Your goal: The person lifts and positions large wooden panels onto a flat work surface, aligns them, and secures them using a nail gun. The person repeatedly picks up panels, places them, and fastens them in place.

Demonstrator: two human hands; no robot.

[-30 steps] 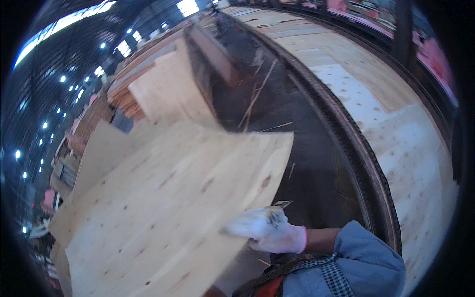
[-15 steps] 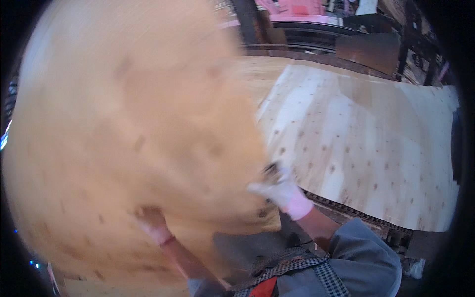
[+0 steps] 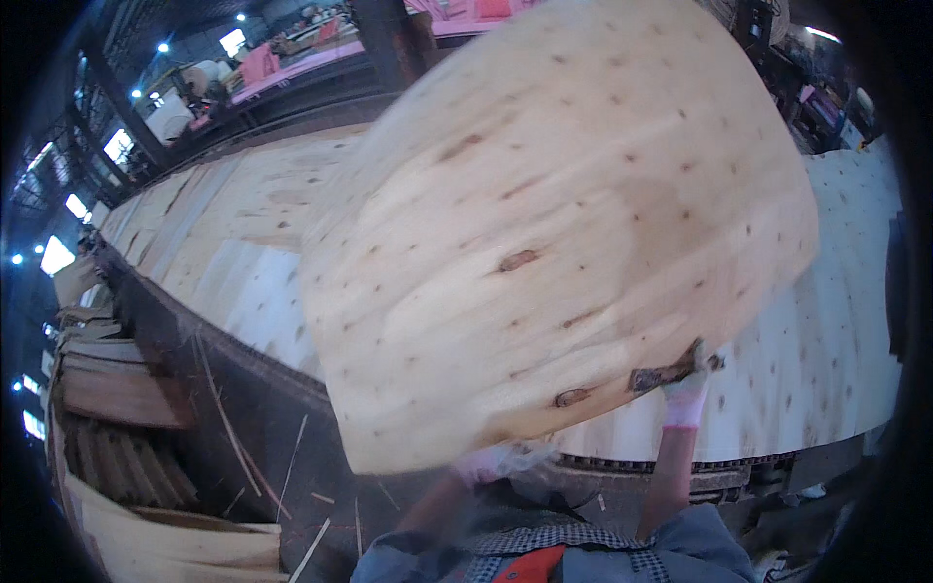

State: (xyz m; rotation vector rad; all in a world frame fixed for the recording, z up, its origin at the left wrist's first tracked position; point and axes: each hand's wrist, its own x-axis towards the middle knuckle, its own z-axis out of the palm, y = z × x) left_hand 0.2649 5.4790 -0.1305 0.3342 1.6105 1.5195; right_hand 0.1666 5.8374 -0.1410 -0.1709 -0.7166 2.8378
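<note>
A large pale wood veneer sheet (image 3: 573, 223), marked with brown knots, is raised and tilted before me over the worktable. My right hand (image 3: 688, 389), in a white glove with a pink cuff, grips its near edge beside a dark knot. At the same edge, farther left, my gloved left hand (image 3: 496, 462) is closed on the sheet, its fingers partly hidden and blurred. Beneath lie other veneer sheets (image 3: 258, 282), showing to the left and right of the raised one.
Stacked veneer pieces (image 3: 126, 384) stand at the lower left, beside a dark floor strewn with thin wood strips (image 3: 228, 418). A dark post (image 3: 389, 44) rises beyond the table, near pink-edged machinery (image 3: 292, 78). A chain-like rail (image 3: 622, 464) runs along the table's near edge.
The raised veneer sheet has swung from the left to the right, over the table. Both hands have moved right with it, and my view has turned left.
</note>
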